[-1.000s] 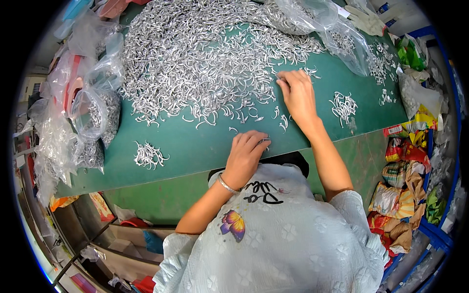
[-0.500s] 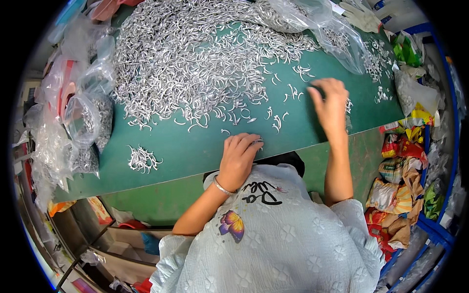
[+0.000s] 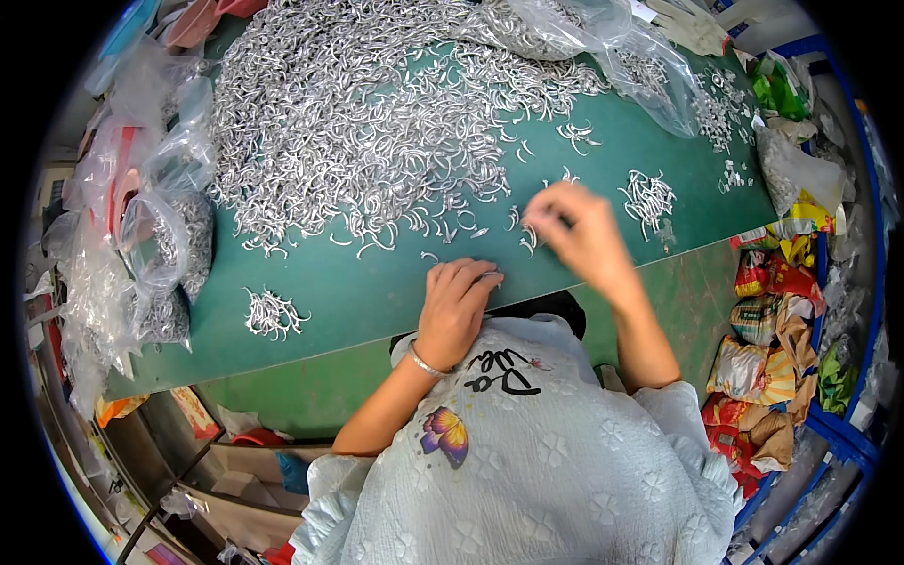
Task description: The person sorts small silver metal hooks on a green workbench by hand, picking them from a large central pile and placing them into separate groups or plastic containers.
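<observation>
Left hand (image 3: 454, 309) rests curled on the near bench (image 3: 367, 297), right hand (image 3: 576, 229) curls beside loose silver pieces (image 3: 528, 249); cannot tell either grasp; light fingertip pinching suits them

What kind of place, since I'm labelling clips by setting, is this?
Probably a small workshop or sorting room: a large heap of curved silvery pieces spreads over a green table, clear bags of small pieces stand at its left, and blue shelving is at right.

Bare tabletop (image 3: 363, 292) leaves passage between left hand (image 3: 456, 309) and small pile (image 3: 272, 314); large heap (image 3: 348, 122) obstructs beyond.
</observation>
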Available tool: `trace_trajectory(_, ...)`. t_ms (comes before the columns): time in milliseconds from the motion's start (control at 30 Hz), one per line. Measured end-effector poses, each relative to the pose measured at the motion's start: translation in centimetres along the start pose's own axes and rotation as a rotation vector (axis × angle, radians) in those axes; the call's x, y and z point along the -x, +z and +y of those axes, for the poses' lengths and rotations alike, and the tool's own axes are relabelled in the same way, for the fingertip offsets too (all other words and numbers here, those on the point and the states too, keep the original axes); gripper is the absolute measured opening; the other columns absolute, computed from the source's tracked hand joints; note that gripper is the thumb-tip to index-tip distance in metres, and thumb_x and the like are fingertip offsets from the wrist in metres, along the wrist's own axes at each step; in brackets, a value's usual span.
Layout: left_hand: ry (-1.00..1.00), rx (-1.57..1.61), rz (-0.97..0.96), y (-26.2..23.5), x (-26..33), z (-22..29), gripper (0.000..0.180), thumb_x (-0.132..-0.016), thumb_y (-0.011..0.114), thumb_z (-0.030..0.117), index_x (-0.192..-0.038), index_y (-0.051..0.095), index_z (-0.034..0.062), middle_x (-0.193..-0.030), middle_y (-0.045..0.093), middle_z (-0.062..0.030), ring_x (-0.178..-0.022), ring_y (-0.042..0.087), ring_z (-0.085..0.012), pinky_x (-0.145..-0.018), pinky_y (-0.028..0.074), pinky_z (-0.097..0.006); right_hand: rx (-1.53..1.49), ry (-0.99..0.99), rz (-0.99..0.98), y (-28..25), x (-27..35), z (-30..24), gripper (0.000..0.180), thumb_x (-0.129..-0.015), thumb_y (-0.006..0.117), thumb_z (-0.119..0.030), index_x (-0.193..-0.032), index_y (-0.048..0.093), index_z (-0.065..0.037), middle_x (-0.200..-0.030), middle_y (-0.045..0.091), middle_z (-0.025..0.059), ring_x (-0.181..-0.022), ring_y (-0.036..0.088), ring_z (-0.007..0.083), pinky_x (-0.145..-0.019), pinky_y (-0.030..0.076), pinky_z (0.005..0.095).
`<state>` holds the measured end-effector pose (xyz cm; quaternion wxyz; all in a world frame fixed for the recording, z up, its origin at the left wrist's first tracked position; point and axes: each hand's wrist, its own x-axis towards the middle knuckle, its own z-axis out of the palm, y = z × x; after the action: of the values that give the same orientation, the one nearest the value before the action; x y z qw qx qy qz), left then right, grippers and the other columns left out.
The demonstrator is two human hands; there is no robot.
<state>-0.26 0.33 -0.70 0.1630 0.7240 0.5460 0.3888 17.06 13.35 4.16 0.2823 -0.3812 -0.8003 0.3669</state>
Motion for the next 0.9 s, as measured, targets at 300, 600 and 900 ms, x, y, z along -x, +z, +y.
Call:
trace_trajectory(300, -0.005, 0.012, 0.008, -0.2, 0.1, 0.0, 0.028, -0.075, 0.064, -0.002, -0.103, 0.064, 0.0040, -0.106, 0.062, -0.0073, -0.100, 0.057, -0.0271, -0.085, 0.040, -0.041, 0.536, 0.125, 0.243, -5.3, 0.7, 2.8, 0.009, -0.080, 0.070, -0.008, -0.082, 0.062, -0.004, -0.079, 0.064, 0.0084, -0.078, 0.057, 0.0276, -0.075, 0.040, 0.0394)
trace_trajectory(600, -0.023, 0.021, -0.003, -0.3, 0.4, 0.0, 0.029, -0.074, 0.065, -0.004, -0.101, 0.065, 0.0048, -0.106, 0.062, -0.0071, -0.099, 0.057, -0.0274, -0.086, 0.040, -0.041, 0.798, 0.083, 0.246, -6.6, 1.4, 5.5, 0.012, -0.078, 0.072, -0.006, -0.084, 0.063, -0.002, -0.083, 0.059, 0.0093, -0.078, 0.054, 0.0275, -0.071, 0.041, 0.0381)
trace_trajectory(900, -0.013, 0.002, -0.012, -0.4, 0.3, 0.0, 0.029, -0.073, 0.067, -0.006, -0.099, 0.066, 0.0058, -0.106, 0.063, -0.0056, -0.099, 0.057, -0.0267, -0.086, 0.040, -0.039, 0.665, -0.001, 0.242, -2.5, -3.5, 7.0, 0.009, -0.079, 0.071, -0.011, -0.082, 0.064, -0.005, -0.087, 0.057, 0.0088, -0.088, 0.052, 0.0285, -0.077, 0.039, 0.0398)
